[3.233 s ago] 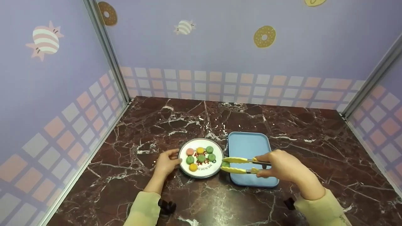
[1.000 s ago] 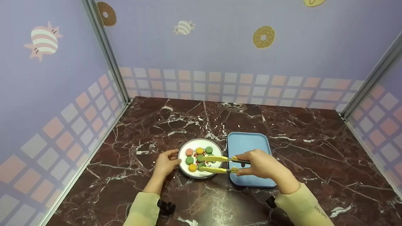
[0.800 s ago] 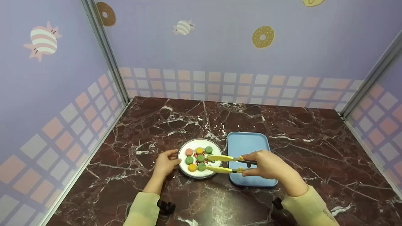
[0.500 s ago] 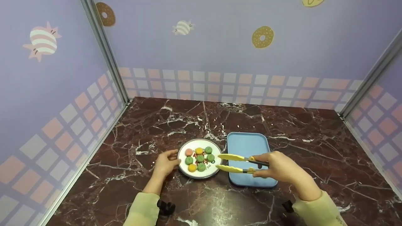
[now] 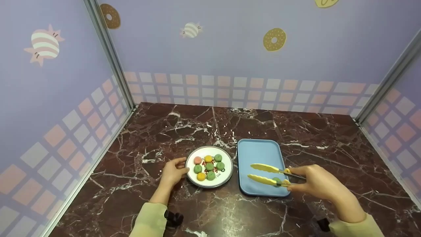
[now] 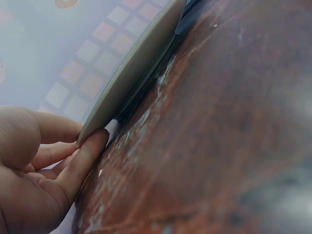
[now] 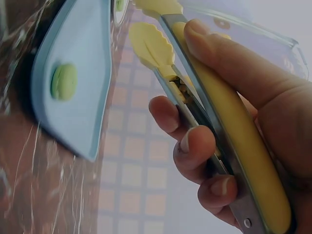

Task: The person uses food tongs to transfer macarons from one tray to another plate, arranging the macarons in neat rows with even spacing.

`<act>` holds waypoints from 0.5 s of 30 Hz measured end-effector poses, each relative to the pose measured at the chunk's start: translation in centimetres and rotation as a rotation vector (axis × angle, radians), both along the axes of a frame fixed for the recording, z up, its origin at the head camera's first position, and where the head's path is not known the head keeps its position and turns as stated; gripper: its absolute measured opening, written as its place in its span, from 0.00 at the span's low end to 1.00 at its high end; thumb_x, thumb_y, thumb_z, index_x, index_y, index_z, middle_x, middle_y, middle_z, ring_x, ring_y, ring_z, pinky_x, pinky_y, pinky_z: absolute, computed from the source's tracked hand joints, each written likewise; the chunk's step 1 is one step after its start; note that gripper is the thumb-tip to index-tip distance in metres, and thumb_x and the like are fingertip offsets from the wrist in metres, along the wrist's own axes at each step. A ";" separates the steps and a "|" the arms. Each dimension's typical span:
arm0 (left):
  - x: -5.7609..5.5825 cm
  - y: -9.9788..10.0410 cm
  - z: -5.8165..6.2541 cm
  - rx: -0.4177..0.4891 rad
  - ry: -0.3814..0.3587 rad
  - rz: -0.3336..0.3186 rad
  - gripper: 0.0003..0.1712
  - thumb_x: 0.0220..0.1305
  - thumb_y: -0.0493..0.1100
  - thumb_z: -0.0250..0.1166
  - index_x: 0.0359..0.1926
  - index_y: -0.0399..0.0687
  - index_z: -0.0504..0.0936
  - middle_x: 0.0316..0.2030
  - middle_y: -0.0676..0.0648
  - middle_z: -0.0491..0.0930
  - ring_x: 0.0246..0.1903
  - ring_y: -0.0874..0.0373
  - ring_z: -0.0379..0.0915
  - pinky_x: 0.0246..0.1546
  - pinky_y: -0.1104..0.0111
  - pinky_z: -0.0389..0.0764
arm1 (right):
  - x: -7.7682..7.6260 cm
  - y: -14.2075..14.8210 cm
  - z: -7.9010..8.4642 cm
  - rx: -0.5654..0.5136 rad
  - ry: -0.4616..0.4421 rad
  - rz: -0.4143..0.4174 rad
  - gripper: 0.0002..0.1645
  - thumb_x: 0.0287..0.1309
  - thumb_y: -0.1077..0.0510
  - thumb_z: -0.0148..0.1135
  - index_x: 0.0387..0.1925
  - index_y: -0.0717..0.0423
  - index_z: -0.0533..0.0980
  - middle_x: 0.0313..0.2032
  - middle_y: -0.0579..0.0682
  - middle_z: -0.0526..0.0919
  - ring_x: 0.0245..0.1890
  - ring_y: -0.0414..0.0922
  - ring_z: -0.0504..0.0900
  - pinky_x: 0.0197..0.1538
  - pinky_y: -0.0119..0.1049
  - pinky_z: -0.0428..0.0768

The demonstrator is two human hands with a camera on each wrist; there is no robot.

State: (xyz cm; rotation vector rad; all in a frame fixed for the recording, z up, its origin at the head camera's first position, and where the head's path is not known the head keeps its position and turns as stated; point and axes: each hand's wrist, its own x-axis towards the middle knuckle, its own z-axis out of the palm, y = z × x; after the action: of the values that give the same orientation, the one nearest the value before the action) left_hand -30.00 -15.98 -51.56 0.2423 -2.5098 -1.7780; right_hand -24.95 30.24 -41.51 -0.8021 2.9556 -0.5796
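Note:
My left hand (image 5: 173,171) is at the left edge of a round white plate (image 5: 215,183); in the left wrist view its thumb and fingers hold the plate's rim (image 6: 122,80). On the plate lie several small macarons: a pink macaron (image 5: 197,160), two yellow ones and several green ones. My right hand (image 5: 317,179) grips yellow-tipped metal tongs (image 7: 214,97) above a blue tray (image 5: 258,149). The tongs' tips are spread with nothing between them. Below them, one green macaron (image 7: 64,82) lies on the tray, partly covered by the tongs in the head view.
The plate and tray stand side by side on a dark red marbled tabletop (image 5: 158,131). Purple patterned panels (image 5: 230,49) close off the back and both sides. Small white crumbs lie behind the plate.
Between earlier frames, the tongs set a green macaron on the plate's lower part and released it. Since then my right hand has drawn the spread tongs rightward over the tray. The left hand stays put.

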 end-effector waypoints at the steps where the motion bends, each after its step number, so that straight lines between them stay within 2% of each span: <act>1: 0.0 0.0 0.0 -0.004 -0.001 0.001 0.28 0.59 0.27 0.67 0.62 0.26 0.77 0.55 0.26 0.82 0.55 0.36 0.82 0.41 0.62 0.93 | 0.2 0.4 0.0 0.003 -0.008 -0.015 0.37 0.53 0.40 0.76 0.58 0.59 0.83 0.53 0.57 0.89 0.39 0.45 0.90 0.41 0.42 0.89; 3: 0.0 0.0 0.1 -0.013 -0.001 0.003 0.28 0.60 0.27 0.67 0.62 0.26 0.78 0.55 0.27 0.82 0.55 0.36 0.82 0.41 0.62 0.93 | 0.5 1.1 0.0 -0.002 -0.035 -0.041 0.38 0.53 0.41 0.76 0.59 0.59 0.82 0.53 0.58 0.89 0.27 0.37 0.83 0.32 0.33 0.83; 5: 0.0 0.1 0.0 0.001 -0.003 0.004 0.28 0.60 0.26 0.67 0.62 0.26 0.77 0.55 0.27 0.82 0.55 0.36 0.82 0.41 0.62 0.93 | 0.8 1.7 0.0 -0.004 -0.046 -0.065 0.38 0.52 0.42 0.77 0.60 0.59 0.82 0.52 0.58 0.89 0.20 0.30 0.71 0.28 0.27 0.73; 8: 0.0 0.1 0.0 0.015 -0.011 0.007 0.28 0.59 0.26 0.67 0.62 0.26 0.77 0.55 0.26 0.81 0.55 0.36 0.82 0.40 0.62 0.93 | 1.2 2.6 0.0 -0.015 -0.055 -0.093 0.38 0.52 0.43 0.77 0.60 0.61 0.81 0.51 0.60 0.89 0.14 0.30 0.59 0.22 0.26 0.68; 12: 0.0 0.1 -0.1 0.020 -0.016 0.009 0.28 0.59 0.26 0.67 0.62 0.26 0.77 0.55 0.26 0.81 0.54 0.37 0.82 0.41 0.62 0.93 | 1.7 3.6 0.1 -0.019 -0.086 -0.141 0.40 0.50 0.42 0.78 0.61 0.60 0.81 0.45 0.58 0.91 0.12 0.32 0.55 0.16 0.28 0.64; 15: 0.0 0.1 -0.1 0.020 -0.015 0.008 0.28 0.59 0.26 0.67 0.62 0.26 0.77 0.55 0.26 0.81 0.54 0.37 0.82 0.41 0.62 0.93 | 2.1 4.3 0.2 -0.006 -0.110 -0.168 0.42 0.50 0.41 0.78 0.62 0.61 0.80 0.40 0.54 0.91 0.11 0.32 0.58 0.15 0.28 0.63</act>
State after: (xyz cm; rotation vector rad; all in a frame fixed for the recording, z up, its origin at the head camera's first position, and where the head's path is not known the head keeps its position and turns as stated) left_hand -30.02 -15.91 -51.69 0.2683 -2.4983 -1.8064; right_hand -22.89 34.50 -41.30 -0.5071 2.9388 -0.6193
